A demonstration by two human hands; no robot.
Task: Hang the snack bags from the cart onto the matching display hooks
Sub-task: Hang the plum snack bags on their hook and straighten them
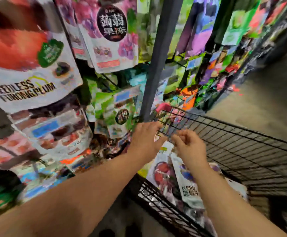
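Note:
A black wire cart (233,134) stands at the lower right, against the display. Inside it lie snack bags: a white one with red fruit (163,175) and a white one with dark blue fruit (189,185). My left hand (146,139) hovers over the cart's near corner, fingers apart and stretched toward the wire rim. My right hand (189,144) hangs just above the tops of the bags with its fingers curled in; nothing shows between them. Hanging on the display are a "Seedless Furong Plum" bag (28,79), a purple jelly bag (110,35) and a green bag (117,115).
A grey upright post (158,57) splits the display just behind the cart. More rows of colourful bags on wire hooks (207,65) run off to the right. A concrete floor (267,100) lies beyond the cart. A pink corner piece (163,106) tops the cart's far edge.

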